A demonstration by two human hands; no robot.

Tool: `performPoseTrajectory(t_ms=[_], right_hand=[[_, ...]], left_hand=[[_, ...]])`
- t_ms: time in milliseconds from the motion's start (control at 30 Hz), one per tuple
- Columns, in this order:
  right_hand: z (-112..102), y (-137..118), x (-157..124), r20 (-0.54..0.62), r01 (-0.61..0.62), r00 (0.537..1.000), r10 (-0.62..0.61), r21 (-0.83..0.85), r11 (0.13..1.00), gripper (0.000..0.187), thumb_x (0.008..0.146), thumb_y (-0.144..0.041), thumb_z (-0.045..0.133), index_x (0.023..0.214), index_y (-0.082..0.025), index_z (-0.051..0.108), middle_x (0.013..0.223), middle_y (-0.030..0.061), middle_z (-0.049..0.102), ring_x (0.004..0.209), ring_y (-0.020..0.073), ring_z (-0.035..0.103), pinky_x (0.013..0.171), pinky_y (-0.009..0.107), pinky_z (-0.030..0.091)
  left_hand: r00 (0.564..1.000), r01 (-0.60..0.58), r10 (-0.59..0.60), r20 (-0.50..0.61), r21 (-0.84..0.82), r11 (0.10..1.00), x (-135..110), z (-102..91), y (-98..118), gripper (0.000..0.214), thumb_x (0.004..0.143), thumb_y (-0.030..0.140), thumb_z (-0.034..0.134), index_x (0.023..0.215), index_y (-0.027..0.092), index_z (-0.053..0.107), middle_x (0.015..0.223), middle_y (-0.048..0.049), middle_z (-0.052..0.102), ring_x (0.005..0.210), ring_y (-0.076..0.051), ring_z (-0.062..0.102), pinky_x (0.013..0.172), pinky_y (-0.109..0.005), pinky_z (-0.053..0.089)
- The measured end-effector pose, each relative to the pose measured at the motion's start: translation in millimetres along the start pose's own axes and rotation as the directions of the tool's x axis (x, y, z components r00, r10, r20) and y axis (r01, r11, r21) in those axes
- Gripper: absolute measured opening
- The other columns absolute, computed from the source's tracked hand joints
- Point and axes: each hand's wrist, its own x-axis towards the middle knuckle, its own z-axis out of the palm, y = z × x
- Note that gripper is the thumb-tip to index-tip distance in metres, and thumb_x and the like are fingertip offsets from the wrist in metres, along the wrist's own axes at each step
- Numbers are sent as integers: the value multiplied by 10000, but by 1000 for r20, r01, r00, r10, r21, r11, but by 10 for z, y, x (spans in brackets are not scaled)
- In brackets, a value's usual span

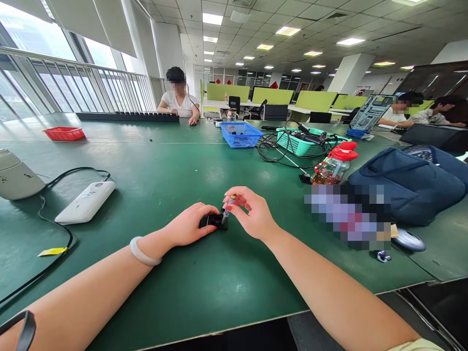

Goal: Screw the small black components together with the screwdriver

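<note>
On the green table, my left hand [192,224] grips a small black block-like part [220,223] by its left side, thumb at the near edge and fingers at the far one. My right hand [252,212] pinches a short slim tool with a clear purplish body and a brownish top [229,206], perhaps a small screwdriver. The tool stands tilted, its lower end at the right side of the black part. Whether its tip touches or enters the part is too small to tell.
To the left lie a white power bank [87,202], a cable and a red tray [64,133]. Blue [241,135] and green baskets [302,144], a red-lidded bottle [332,165] and a dark blue bag [405,180] stand ahead and right. A person [180,100] sits opposite.
</note>
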Motion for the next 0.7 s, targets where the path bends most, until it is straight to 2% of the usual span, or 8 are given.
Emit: performPoseTrajectory(t_ms=[167, 367, 700], right_hand=[[-21, 44, -1, -59, 3, 998, 0, 48, 999, 172, 917, -338, 618, 1067, -253, 608, 917, 27, 665, 801, 156, 676, 768, 333, 604], [-70, 102, 19, -217, 33, 976, -15, 78, 996, 212, 946, -410, 580, 1101, -266, 587, 944, 28, 667, 800, 168, 701, 783, 367, 604], [-18, 134, 40, -175, -60, 982, 68, 48, 997, 218, 844, -372, 697, 1005, -261, 600, 910, 14, 656, 761, 148, 637, 704, 316, 601]], left_hand=[[1000, 18, -18, 9, 4, 1000, 4, 13, -24, 349, 874, 402, 597, 1184, 243, 612, 1089, -64, 685, 1012, -253, 614, 927, -415, 507], [999, 21, -22, 25, 11, 1000, 6, 8, -26, 338, 886, 417, 585, 1182, 255, 610, 1125, -50, 683, 1035, -254, 614, 939, -410, 502], [999, 34, -34, 15, 3, 999, 4, 14, -32, 380, 881, 434, 586, 1212, 248, 603, 1142, -63, 688, 1057, -263, 618, 963, -431, 504]])
